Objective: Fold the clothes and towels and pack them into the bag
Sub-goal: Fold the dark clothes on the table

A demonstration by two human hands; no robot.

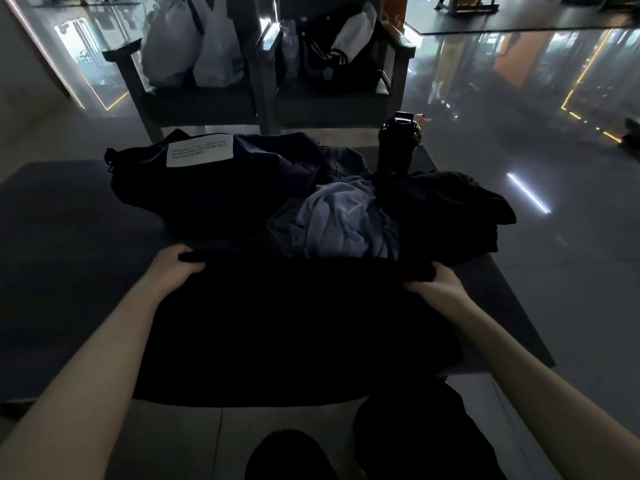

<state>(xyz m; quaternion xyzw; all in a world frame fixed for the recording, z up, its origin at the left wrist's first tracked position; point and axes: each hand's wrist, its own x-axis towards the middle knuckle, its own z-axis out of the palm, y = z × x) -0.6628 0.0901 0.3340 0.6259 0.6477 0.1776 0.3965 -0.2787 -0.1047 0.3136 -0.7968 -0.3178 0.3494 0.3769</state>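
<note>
A black cloth point(298, 327) lies spread flat on the dark mat point(62, 237) in front of me. My left hand point(175, 263) grips its far left corner, and my right hand point(438, 284) grips its far right corner. Behind it sits a crumpled light blue garment point(343, 220). A dark duffel bag point(207, 181) with a white label lies at the back left. A pile of black clothes point(450, 206) rests at the right.
A black shaker bottle point(398, 143) stands behind the clothes. Two dark chairs point(263, 81) beyond the mat hold plastic bags and a black bag. Glossy grey floor surrounds the mat. My knees show at the bottom edge.
</note>
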